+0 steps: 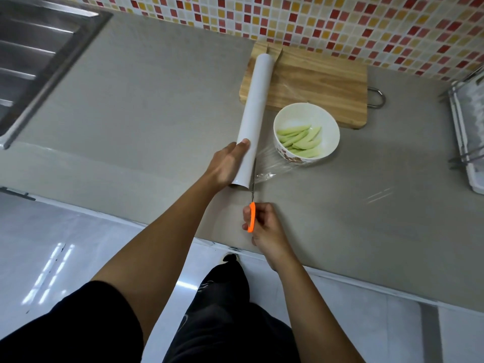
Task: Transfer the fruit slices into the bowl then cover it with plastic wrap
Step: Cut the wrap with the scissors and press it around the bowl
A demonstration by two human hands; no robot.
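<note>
A white bowl (306, 128) with a patterned outside stands on the grey counter and holds several pale green fruit slices (301, 141). A long white roll of plastic wrap (255, 106) lies left of the bowl, its far end on the cutting board. My left hand (227, 166) grips the roll's near end. A clear sheet of wrap (272, 166) stretches from the roll to the right, over the bowl and counter. My right hand (262, 226) holds orange-handled scissors (252, 205), whose blades point away from me along the roll's edge, at the sheet.
A wooden cutting board (319, 85) with a metal handle lies behind the bowl against the mosaic tile wall. A steel sink (34, 56) is at the far left. A dish rack (468, 127) stands at the right edge. The counter's front edge runs just below my right hand.
</note>
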